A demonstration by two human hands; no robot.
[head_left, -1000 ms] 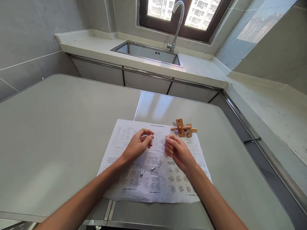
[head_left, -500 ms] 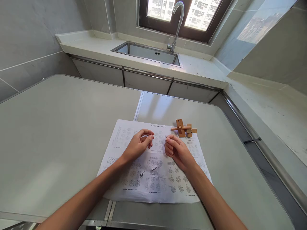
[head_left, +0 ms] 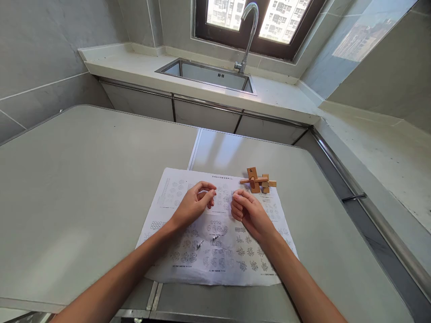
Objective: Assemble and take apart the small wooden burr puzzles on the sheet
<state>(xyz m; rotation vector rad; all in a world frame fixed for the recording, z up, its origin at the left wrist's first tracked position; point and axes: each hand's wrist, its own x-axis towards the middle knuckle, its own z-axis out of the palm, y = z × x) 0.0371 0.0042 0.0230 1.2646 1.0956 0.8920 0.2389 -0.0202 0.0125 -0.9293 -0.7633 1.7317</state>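
Left hand: the left hand is curving over the middle of the printed sheet; its fingers are bending inward, thumb and forefinger tips lying near each other with a slight gap, and nothing is showing between them.
Right hand: the right hand is facing it, well short of touching; its fingers are curling together into a loose fist, thumb pressing on the forefinger. Cannot tell whether something small is hiding inside.
Hand placement: both forearms are reaching in from the near edge, probably for propping the hands at ease over the page; contact with the paper is not showing clearly.
Wooden pieces: the wooden pieces are lying just beyond the right hand, overlapping the sheet's far right corner; a plate marked "2" is being crossed by a bar, smaller blocks sitting at its right. Cannot tell if they are interlocking. This spot is likely keeping them within reach while leaving most diagrams uncovered.
Sheet: it is lying spread across the desk, presumably for reading; two dark, tear-like marks are showing near its middle.
Background: a sink and faucet are standing beyond the desk.
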